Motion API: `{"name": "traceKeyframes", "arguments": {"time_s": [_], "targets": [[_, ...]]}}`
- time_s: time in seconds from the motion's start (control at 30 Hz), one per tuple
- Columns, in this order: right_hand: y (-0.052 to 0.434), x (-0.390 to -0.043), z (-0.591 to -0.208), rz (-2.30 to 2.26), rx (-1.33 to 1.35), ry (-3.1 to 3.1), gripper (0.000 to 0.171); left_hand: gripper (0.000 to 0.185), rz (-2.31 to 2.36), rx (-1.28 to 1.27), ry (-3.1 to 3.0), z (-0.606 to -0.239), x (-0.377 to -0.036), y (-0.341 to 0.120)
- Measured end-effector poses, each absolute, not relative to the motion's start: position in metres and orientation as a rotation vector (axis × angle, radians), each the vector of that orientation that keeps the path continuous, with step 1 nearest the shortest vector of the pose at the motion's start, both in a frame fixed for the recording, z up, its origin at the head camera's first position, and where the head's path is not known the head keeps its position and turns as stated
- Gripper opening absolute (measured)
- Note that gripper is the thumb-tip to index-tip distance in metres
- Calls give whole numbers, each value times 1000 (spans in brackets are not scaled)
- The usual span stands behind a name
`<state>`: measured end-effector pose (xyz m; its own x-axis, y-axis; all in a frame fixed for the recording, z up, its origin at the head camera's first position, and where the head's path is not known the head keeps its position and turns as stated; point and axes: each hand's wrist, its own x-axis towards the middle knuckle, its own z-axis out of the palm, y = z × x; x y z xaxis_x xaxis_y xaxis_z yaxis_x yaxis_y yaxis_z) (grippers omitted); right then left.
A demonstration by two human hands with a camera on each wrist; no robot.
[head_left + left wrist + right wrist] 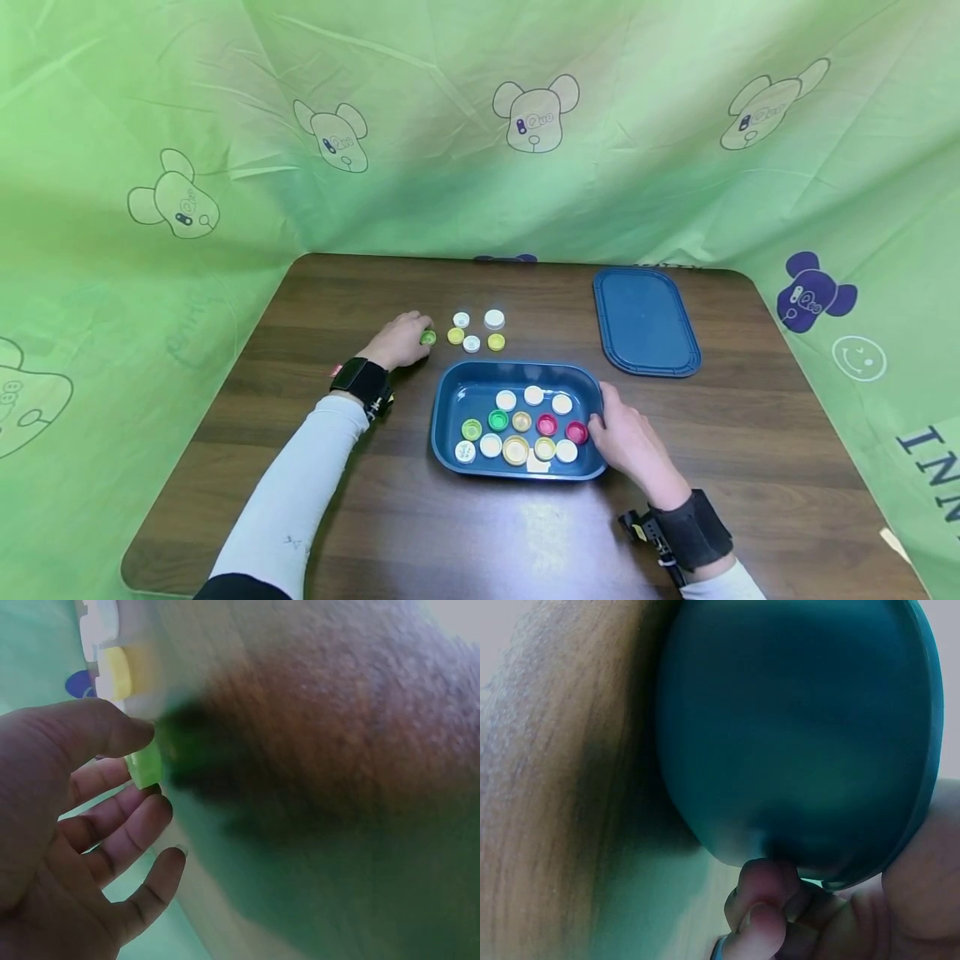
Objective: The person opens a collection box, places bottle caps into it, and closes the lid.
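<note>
Thirteen or so bottle caps [521, 422] lie in the blue tray [450, 400], whose right rim the right hand [628, 439] grips, thumb over the edge. Just beyond the tray, four caps [477, 330] sit on the table [750, 433], and the left hand [401, 340] pinches a green cap [428, 337] beside them, so by my judgement most caps remain inside. Farther right lies the blue lid [645, 321]. Partial letters "IN" show on the green cloth [926, 450]; nothing else reads.

The green cap [146, 763] was blurred and half behind the left hand's thumb [90, 731], the blue tray [795, 735] ran past the frame's edge, and the surface [337, 712] was smeared
</note>
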<state>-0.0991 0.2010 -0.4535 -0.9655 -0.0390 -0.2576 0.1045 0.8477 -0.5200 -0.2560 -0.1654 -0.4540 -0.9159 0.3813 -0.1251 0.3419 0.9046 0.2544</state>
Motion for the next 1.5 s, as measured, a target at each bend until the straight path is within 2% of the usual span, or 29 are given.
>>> {"name": "traceKeyframes", "arguments": {"time_s": [0.17,0.43,0.77,1.5], "targets": [[200,-99,-454,-796,43,2768,62,33,467,552,2899,-443,-245,-162],[201,-101,-452,-784,30,2763,62,35,595,656,2900,-409,-206,-147],[204,-103,-451,-768,41,2767,62,32,393,925,2810,-398,-163,-112],[201,-101,-454,-785,67,2748,63,29,101,1042,2810,-414,-153,-82]]}}
